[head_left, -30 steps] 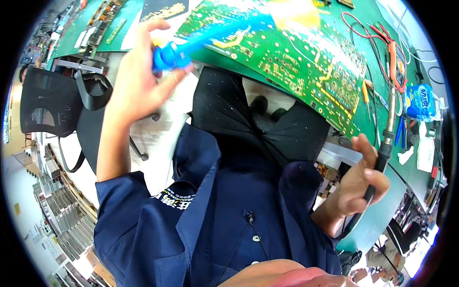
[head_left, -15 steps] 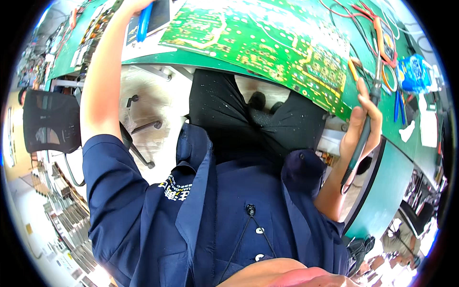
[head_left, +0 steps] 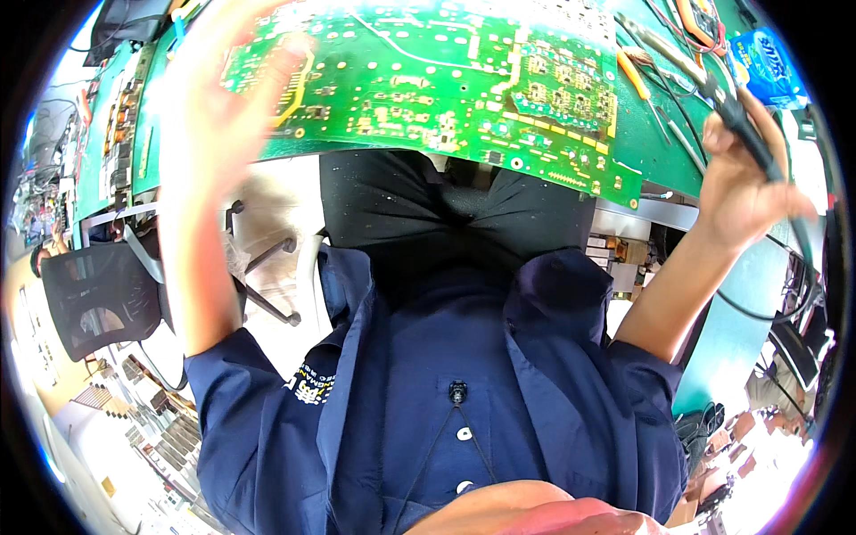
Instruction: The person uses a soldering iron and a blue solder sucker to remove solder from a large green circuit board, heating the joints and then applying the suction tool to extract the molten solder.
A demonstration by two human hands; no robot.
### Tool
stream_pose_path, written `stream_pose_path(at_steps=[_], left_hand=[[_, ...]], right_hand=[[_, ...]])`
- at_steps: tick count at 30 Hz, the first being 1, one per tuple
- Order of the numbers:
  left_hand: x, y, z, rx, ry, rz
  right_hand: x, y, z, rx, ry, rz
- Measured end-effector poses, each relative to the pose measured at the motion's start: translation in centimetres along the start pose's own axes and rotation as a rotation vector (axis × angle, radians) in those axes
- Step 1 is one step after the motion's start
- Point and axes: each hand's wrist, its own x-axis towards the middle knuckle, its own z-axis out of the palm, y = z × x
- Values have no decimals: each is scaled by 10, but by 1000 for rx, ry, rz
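While the green worktop fills the top of the frame, the large circuit board lies on it across upper centre, near edge overhanging slightly above the person's lap. Compared with half a second ago, the board sits further left in the view and squarer to it; head movement may account for some of that.

Left hand: upper left, now over the board's left part. A half second earlier it is up at the top edge with a blue tool; no blue tool shows in it now, so it seems freed for the board itself. Right hand: right side, fingers curled round the black handle of a soldering iron, shifted outward, clear of the board; metal barrel points to upper left.

Smaller: blue packet at upper right, orange-handled screwdriver just beside the board's right edge.

Hard to make out: left hand badly motion-blurred, cannot tell whether it grips or touches the board. Far board edge cut off and glare-washed; iron's tip indistinct among cables.
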Motion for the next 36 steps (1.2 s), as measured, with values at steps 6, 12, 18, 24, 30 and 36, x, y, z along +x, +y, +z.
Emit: stream_pose_path(at_steps=[6,12,18,24,30,36], left_hand=[[14,47,40,-16,-69,138],[18,45,42,-162,-208,-40],[20,43,51,-205,0,-14],[22,50,71,-262,94,-77],[23,46,77,-331,83,-31],[28,40,76,-262,-4,77]], right_hand=[[42,44,-9,351,-274,82],[34,55,-11,331,-299,80],[24,37,11,101,-120,100],[16,27,29,40,-35,152],[12,28,34,78,-66,128],[8,27,33,-31,-115,146]])
